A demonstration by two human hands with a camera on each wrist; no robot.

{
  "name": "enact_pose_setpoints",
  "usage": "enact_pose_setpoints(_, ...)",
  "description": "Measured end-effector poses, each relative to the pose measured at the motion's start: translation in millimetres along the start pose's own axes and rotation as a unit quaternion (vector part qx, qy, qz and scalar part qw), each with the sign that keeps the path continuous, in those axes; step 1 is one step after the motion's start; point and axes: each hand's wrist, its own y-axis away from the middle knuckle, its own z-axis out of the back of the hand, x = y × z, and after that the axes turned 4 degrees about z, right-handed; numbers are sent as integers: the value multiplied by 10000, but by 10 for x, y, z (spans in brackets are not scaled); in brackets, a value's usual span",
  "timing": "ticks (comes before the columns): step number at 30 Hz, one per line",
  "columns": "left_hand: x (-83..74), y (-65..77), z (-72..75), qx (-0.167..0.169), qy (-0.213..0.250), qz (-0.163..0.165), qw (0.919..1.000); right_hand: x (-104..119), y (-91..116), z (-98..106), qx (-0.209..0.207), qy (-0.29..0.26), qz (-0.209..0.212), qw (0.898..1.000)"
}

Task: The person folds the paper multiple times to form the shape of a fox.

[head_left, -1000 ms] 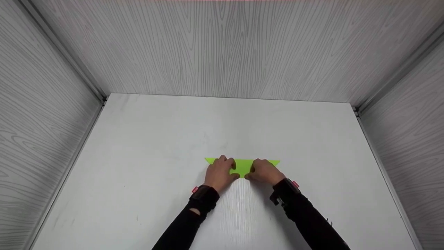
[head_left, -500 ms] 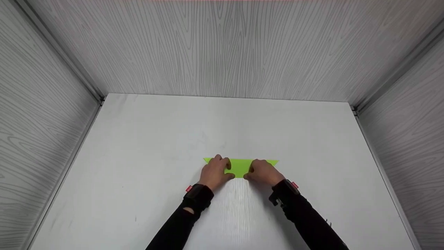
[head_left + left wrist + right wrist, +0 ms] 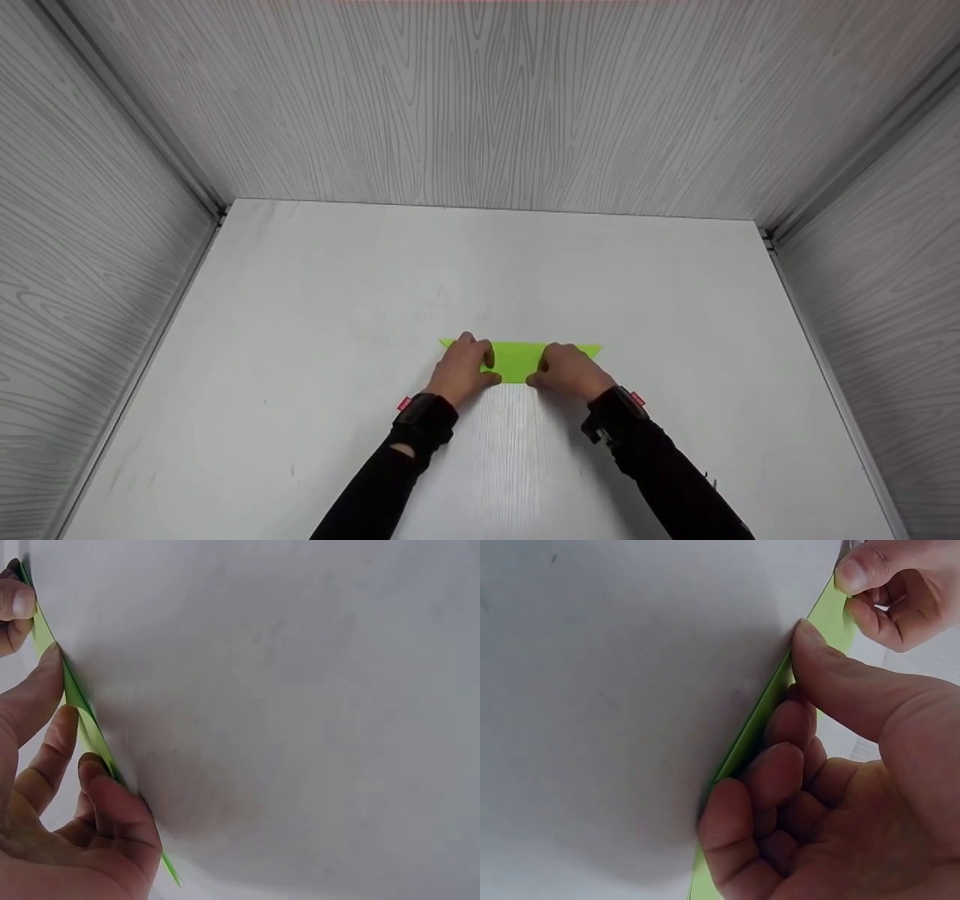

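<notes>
A folded sheet of bright green paper (image 3: 516,363) lies on the white table, its long edge on the far side and pointed corners to left and right. My left hand (image 3: 459,369) holds its left part, the thumb at the near edge and the fingers bent over the top. On the right part, my right hand (image 3: 574,372) grips in the same way, with fingers curled. The left wrist view shows the paper (image 3: 84,716) edge-on, its layers slightly parted near the left thumb. In the right wrist view the fingers (image 3: 727,814) press along the fold; the corner beneath is partly hidden.
The white tabletop (image 3: 360,277) surrounds the paper. Grey wood-grain panels rise behind (image 3: 480,105), at the left (image 3: 82,247) and at the right (image 3: 885,225). Both wrists carry black bands (image 3: 426,421).
My left hand has slid left along the paper, widening the bare green stretch between the hands. The right hand and the paper stay nearly in place.
</notes>
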Motion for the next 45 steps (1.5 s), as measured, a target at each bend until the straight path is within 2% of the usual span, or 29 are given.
enact_pose_setpoints(3,-12,-4,29,60,-124,88,9999,5,2,3,-11,-46,13,10000)
enact_pose_setpoints(9,13,0,29,-267,-769,196,9965,-7,-24,-12,27,-60,167,9998)
enact_pose_setpoints(11,21,6,29,-332,-809,221,9959,-13,-32,-18,38,-49,202,9998)
enact_pose_setpoints(15,32,5,58,-251,-613,178,9976,-31,-30,-16,44,-51,131,9999)
enact_pose_setpoints(20,80,10,114,9,-382,146,9992,-28,-26,-30,58,-14,103,9999)
enact_pose_setpoints(34,132,-2,189,527,-104,-21,9986,-37,-30,-12,82,28,134,9999)
enact_pose_setpoints(41,209,35,273,802,251,-204,9963,-34,-53,-8,159,121,273,9994)
enact_pose_setpoints(45,224,86,255,736,270,-439,9960,-28,-62,-2,194,221,251,9993)
